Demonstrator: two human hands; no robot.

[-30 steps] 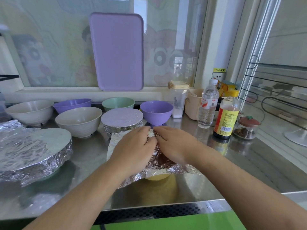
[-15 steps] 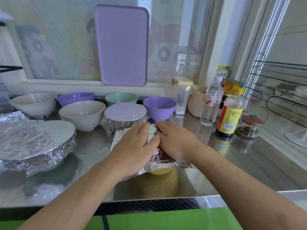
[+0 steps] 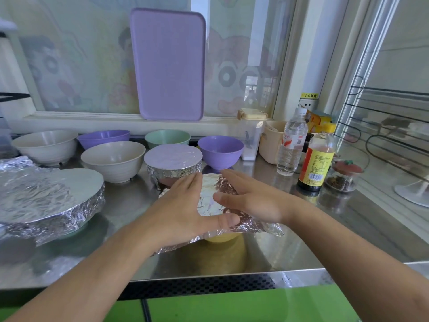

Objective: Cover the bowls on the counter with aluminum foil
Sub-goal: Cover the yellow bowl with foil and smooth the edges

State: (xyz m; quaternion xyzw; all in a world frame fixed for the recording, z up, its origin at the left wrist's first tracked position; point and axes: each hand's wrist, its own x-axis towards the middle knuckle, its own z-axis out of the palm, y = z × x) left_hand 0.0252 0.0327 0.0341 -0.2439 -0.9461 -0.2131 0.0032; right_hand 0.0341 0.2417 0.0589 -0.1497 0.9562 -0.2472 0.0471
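A yellow bowl [image 3: 220, 238] stands near the counter's front edge under a loose sheet of aluminium foil [image 3: 210, 201]. My left hand [image 3: 183, 210] lies flat on the foil's left side with its thumb stretched across the front. My right hand [image 3: 250, 198] rests on the right side, fingers straight. Behind them stands a foil-covered bowl [image 3: 173, 163], and a large foil-covered dish [image 3: 53, 203] sits at the left. Uncovered bowls stand at the back: a white bowl [image 3: 45, 146], a cream bowl [image 3: 113, 160], two purple bowls [image 3: 103, 138] [image 3: 220, 149] and a green bowl [image 3: 167, 138].
A lilac tray [image 3: 169, 66] leans on the window. At the right stand a water bottle [image 3: 292, 142], a sauce bottle [image 3: 316, 165], a small jar [image 3: 343, 175] and a beige container [image 3: 270, 141]. The steel counter [image 3: 232, 259] ends in a front edge close to me.
My hands have slid apart across the foil, from touching each other at the bowl's far side to lying flat on its left and right sides. The camera tilted slightly.
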